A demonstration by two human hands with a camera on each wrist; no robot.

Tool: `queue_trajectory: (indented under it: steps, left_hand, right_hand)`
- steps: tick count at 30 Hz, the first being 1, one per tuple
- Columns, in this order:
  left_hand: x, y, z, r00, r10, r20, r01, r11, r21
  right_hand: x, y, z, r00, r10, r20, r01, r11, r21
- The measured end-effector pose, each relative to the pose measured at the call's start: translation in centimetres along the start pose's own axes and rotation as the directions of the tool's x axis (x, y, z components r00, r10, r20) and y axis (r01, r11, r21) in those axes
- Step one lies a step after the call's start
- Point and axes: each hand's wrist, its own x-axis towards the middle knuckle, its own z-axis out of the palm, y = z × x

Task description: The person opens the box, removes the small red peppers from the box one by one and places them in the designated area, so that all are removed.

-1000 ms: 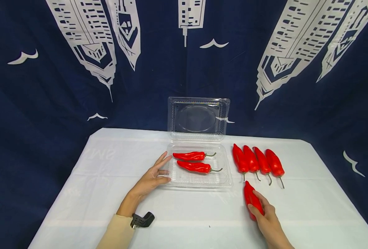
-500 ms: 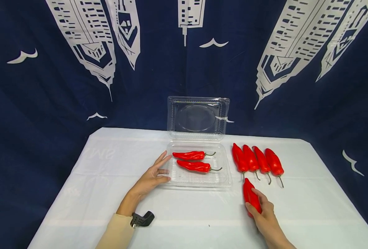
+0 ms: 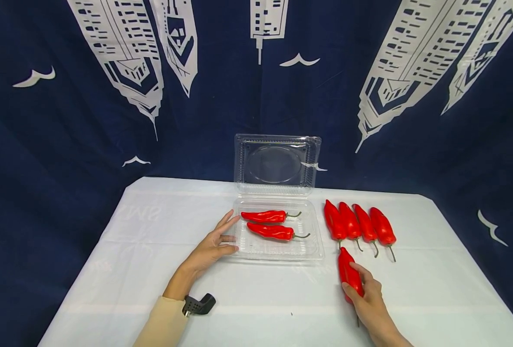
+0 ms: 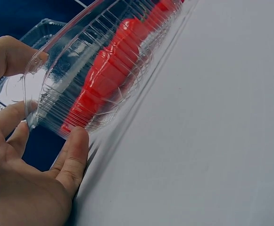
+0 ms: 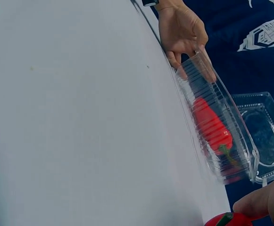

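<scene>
The right hand grips a partly covered red pepper, tip pointing away; the straight-fingered left hand touches the clamshell.

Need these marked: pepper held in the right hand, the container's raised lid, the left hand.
Held pepper [image 3: 350, 275]: head view, middle of its body.
Raised lid [image 3: 276, 165]: head view, its central panel.
Left hand [image 3: 213, 248]: head view, middle of it.

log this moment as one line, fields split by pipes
left hand: touches clear container | right hand: holds red pepper | inside container: two peppers | right of container: four peppers | lid: open
</scene>
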Motion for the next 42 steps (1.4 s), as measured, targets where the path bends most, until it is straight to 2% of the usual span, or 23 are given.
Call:
queue_trajectory:
  steps: [16, 31, 42]
  left_hand:
    - [0.04, -0.14, -0.11, 1.000, -0.004, -0.002, 0.004, 1.000, -0.003]
    - [0.00, -0.10, -0.11, 1.000, 0.006, 0.008, -0.006, 1.000, 0.000]
    - [0.00, -0.08, -0.04, 1.000, 0.009, 0.004, -0.009, 1.000, 0.004]
  right_hand:
    - [-0.06, 0.11, -0.23, 1.000, -0.013, 0.022, 0.013, 1.000, 0.018]
    - [-0.19, 0.35, -0.15, 0.998, -0.061, -0.025, 0.058, 0.994, -0.092]
    - [-0.31, 0.18, -0.60, 0.997, -0.074, -0.031, 0.070, 0.992, -0.109]
